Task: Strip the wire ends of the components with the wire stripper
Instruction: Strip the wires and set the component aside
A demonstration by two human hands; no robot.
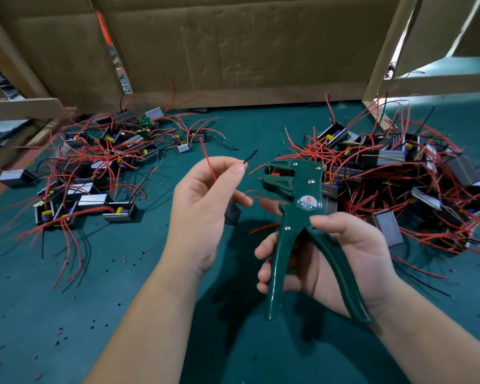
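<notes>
Wire stripper [302, 195] is upright in the right hand [341, 259], whose fingers curl round both green handles. The handles stand spread, and the jaws at the head face left and appear open. The left hand [203, 206] pinches a black wire [250, 156] between thumb and forefinger. Its tip points up and right toward the tool head but is apart from it. A red wire [207, 160] rises behind the same fingers. Both leads seem to run from a dark component [232, 214] partly hidden under the left hand; how it is supported cannot be told. The hands are apart, raised over the green tabletop [150, 300].

Assessment: the step in hand is feeding the black wire end into the jaws.

Recommendations:
- Present the tip square to the mouth, with only a short end past the blades.
- Keep the pinch close to the tip, since so thin a lead is likely to bend.
- Hold the red wire clear of the jaws.
- Squeeze the handles in one full stroke.

Further components lie heaped in a left pile [94, 167] and a right pile [399, 167].
</notes>
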